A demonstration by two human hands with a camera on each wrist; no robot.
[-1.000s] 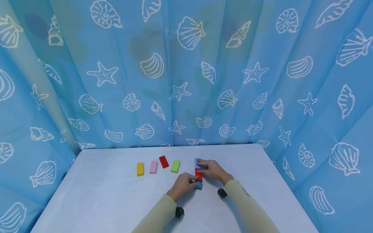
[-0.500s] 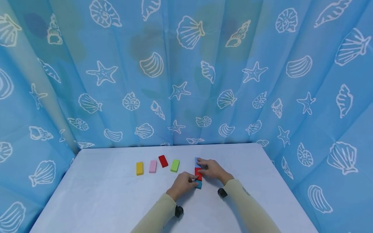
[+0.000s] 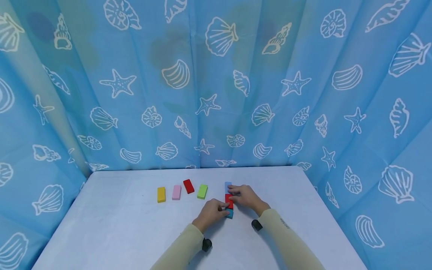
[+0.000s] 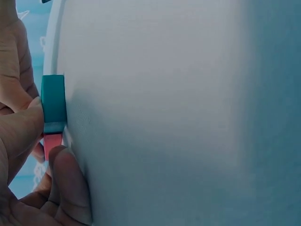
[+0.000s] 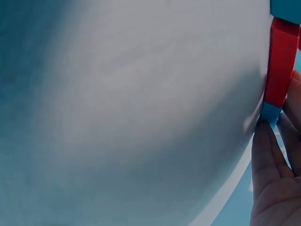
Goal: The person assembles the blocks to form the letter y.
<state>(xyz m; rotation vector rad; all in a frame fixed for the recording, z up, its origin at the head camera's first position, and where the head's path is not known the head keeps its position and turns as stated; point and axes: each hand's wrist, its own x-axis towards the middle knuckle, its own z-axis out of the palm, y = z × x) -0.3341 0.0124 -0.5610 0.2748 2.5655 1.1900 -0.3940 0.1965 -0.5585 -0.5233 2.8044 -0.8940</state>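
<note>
Scarcely anything moves since the earlier head frames: both hands keep their places at the block row, and the whole head view drifts only slightly.

Row on the bench (image 3: pixel 118 225), near end to far: teal block (image 4: pixel 54 103), red block (image 5: pixel 282 61), light blue block (image 3: pixel 227 185), set end to end.

Left hand (image 3: pixel 210 215): fingers bent, thumb and forefinger a small gap apart; thumb at the teal block, forefinger at the red one. Right hand (image 3: pixel 248 195): fingers reach the light blue block, thumb at the red one. Cannot tell whether either hand pinches or merely presses.

Left of the row, well apart from it: yellow block (image 3: pixel 161 195), pink block (image 3: pixel 176 192), darker red block (image 3: pixel 188 186), green block (image 3: pixel 202 191), none touching. Blue curtain (image 3: pixel 145 93) with white shell and starfish outlines behind.
</note>
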